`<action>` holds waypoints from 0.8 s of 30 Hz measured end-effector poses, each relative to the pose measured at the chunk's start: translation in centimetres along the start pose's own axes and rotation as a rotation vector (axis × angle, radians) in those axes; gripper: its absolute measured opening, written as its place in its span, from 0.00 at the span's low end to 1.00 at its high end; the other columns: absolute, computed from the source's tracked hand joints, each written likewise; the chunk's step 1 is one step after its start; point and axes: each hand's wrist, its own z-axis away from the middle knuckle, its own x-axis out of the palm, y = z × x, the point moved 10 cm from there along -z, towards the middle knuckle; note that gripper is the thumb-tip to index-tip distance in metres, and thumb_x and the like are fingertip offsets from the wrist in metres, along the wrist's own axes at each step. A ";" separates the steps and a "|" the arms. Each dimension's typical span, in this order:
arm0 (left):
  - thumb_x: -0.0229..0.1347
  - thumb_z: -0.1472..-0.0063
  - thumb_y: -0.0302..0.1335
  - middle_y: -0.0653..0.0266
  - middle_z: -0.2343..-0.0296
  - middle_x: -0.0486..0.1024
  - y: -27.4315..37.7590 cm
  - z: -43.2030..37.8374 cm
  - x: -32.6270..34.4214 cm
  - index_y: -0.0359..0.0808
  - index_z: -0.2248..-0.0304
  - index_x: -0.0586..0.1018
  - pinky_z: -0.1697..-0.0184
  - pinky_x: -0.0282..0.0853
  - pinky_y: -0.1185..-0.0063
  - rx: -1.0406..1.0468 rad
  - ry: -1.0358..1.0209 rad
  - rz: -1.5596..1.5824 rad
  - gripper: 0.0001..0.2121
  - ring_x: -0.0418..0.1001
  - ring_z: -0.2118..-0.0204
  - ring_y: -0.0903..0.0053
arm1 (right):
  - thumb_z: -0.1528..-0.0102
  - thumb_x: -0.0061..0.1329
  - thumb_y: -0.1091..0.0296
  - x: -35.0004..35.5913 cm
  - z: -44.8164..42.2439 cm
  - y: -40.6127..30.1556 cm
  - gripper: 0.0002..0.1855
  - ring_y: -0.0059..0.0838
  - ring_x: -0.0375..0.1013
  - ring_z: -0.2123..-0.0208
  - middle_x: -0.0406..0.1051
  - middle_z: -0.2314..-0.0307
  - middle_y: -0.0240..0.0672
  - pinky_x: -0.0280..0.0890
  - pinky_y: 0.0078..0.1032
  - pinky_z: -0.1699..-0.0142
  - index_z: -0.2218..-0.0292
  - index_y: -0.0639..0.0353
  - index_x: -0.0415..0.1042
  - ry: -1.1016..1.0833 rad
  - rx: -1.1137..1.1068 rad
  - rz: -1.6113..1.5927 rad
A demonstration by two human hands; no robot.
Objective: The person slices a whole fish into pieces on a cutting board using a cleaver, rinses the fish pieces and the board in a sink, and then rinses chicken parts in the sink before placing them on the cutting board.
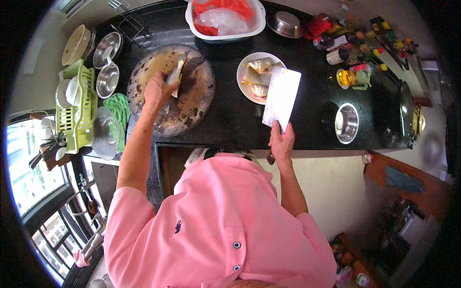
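Note:
My left hand (159,90) grips a piece of fish (175,73), apparently a tail part, over the round wooden chopping board (196,100). Small scraps lie on the board's stained surface. In my right hand (282,141) is a cleaver (283,95), held by its wooden handle with the broad blade pointing away from me. The blade covers the right side of a white plate (242,90), on which several fish pieces (260,64) lie, heads among them.
Behind stands a white basin (262,18) holding red and clear plastic bags. Bottles (340,55) and a steel bowl (347,123) are at the right. Left of the board are steel bowls (107,81), a green cloth (118,108) and a green dish rack (74,120).

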 end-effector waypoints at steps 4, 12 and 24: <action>0.61 0.45 0.42 0.40 0.65 0.79 2.5 0.9 -1.2 0.31 0.60 0.78 0.58 0.74 0.62 -0.054 0.000 0.001 0.22 0.79 0.60 0.51 | 0.35 0.48 0.62 0.5 0.7 -1.3 0.14 0.16 0.63 0.86 0.66 0.83 0.28 0.60 0.20 0.83 0.56 0.65 0.69 -0.011 0.045 0.025; 0.61 0.44 0.37 0.39 0.66 0.79 3.2 1.0 -0.3 0.29 0.58 0.79 0.57 0.73 0.62 0.066 0.057 0.131 0.21 0.78 0.61 0.49 | 0.35 0.48 0.61 -0.1 1.8 0.5 0.15 0.17 0.63 0.87 0.66 0.83 0.28 0.59 0.21 0.83 0.56 0.65 0.70 0.016 0.036 0.021; 0.60 0.36 0.33 0.61 0.66 0.78 21.6 2.5 10.9 0.29 0.57 0.77 0.67 0.79 0.80 -0.190 -0.620 1.214 0.15 0.78 0.66 0.78 | 0.35 0.49 0.60 -3.0 2.9 3.2 0.15 0.17 0.64 0.86 0.66 0.83 0.28 0.60 0.21 0.82 0.62 0.65 0.68 0.090 0.079 0.027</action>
